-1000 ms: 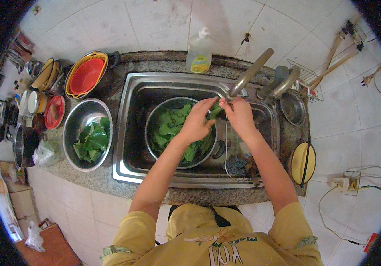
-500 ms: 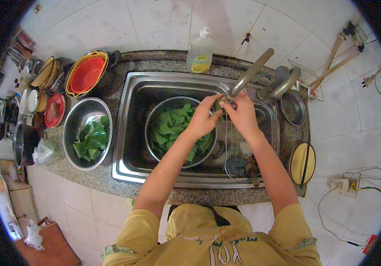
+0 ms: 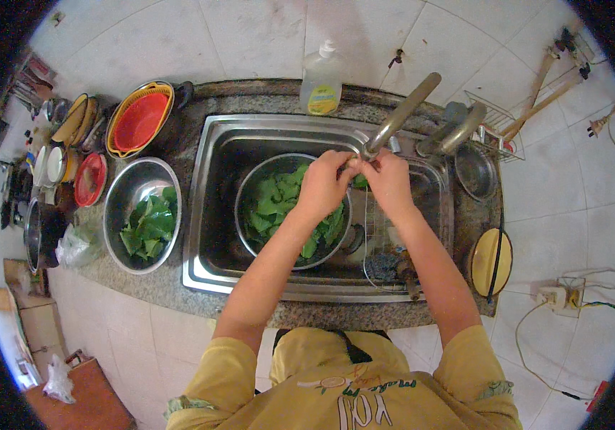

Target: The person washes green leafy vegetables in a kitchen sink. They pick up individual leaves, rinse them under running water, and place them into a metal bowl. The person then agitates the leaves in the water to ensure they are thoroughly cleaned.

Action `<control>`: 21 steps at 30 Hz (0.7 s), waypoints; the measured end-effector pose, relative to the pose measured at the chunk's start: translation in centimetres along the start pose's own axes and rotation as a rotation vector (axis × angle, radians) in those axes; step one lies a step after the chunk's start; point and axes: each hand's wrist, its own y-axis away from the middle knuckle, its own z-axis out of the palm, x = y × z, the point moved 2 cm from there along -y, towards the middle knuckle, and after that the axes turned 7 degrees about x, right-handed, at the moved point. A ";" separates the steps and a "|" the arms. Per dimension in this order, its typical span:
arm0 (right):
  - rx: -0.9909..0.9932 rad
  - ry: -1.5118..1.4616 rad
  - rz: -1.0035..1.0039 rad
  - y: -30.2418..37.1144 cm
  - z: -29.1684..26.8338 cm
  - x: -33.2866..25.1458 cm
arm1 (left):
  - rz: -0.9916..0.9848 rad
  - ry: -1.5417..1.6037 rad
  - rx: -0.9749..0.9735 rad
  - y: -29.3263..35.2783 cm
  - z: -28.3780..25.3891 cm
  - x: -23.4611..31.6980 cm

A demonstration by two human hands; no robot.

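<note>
1. Green leaves (image 3: 275, 204) fill much of a round metal pot (image 3: 241, 201), set down in the L part of a steel sink (image 3: 207, 278).
2. Two bare hands meet above the pot's upper R edge, near the lower end of a metal tap (image 3: 404, 115), as seen from overhead.
3. L hand (image 3: 324, 180): nearly closed, fingers bent, tips touching the R hand's tips; can't tell if it grips anything, as the fingers hide it.
4. R hand (image 3: 387, 183): nearly closed, w/ thumb & fingertips pinched on a small green piece (image 3: 359, 182), mostly hidden; it shows btwn the hands.
5. L of the sink, on a speckled stone counter (image 3: 279, 314): a wide steel bowl (image 3: 122, 193) w/ more leaves in its lower half. Behind it, a red basket (image 3: 139, 123) sits in a yellow one; a red dish (image 3: 90, 179) & a clear plastic bag (image 3: 77, 246) lie farther L.
6. Back edge: soap bottle (image 3: 322, 80), upright, w/ pump top & yellow label.
7. R part of sink: dark scouring pad (image 3: 381, 267), nr the R forearm.
8. Far R: yellow oval item (image 3: 490, 261) w/ a dark bar across; wall socket (image 3: 571, 296) w/ wires.
</note>
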 end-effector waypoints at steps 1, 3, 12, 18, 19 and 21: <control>0.007 -0.042 0.004 -0.1 0.2 0.6 | -0.008 0.028 0.008 0.1 -0.1 0.0; 0.024 -0.126 0.013 -0.2 0.5 2.0 | -0.022 0.086 0.023 0.3 -0.2 -0.1; -0.027 -0.268 0.096 -0.5 -0.1 3.8 | -0.062 0.071 0.061 -0.4 -0.8 0.4; -0.167 -0.468 0.228 0.1 -0.2 3.3 | -0.161 0.204 0.104 -0.2 -0.5 -1.1; -0.159 -0.517 0.251 0.2 -0.1 3.1 | -0.128 0.188 0.129 -0.1 -0.6 -1.0; -0.147 -0.615 0.294 0.6 -0.1 2.6 | -0.138 0.099 0.223 0.4 -1.0 -0.4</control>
